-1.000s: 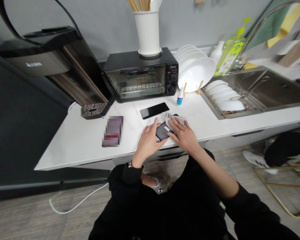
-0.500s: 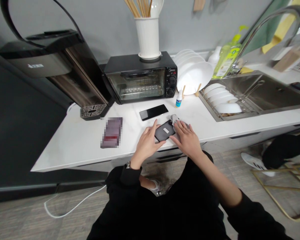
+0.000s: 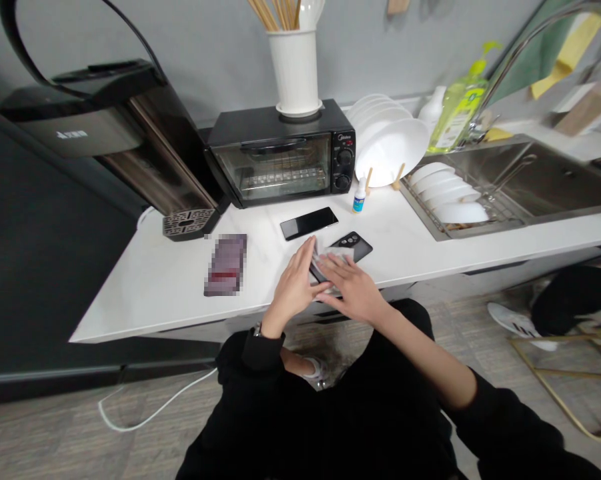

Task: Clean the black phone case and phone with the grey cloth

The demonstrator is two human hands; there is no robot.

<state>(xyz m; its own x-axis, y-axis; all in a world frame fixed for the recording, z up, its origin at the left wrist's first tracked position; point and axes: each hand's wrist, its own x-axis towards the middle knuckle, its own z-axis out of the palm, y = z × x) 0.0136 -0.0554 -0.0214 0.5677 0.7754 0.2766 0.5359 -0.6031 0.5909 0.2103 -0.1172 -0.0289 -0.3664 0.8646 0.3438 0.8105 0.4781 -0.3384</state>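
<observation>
Wiping, seemingly — your right hand (image 3: 354,288) holds cloth (image 3: 344,252) against the near phone (image 3: 362,248), left hand (image 3: 292,285) clasping its left end; next stroke probably needs steadiness.

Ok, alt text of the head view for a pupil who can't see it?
A person's right hand presses a crumpled whitish cloth onto a flat black phone, lenses up on a white counter, left hand at one end. Beyond are a glossy black phone and black toaster oven.
</observation>
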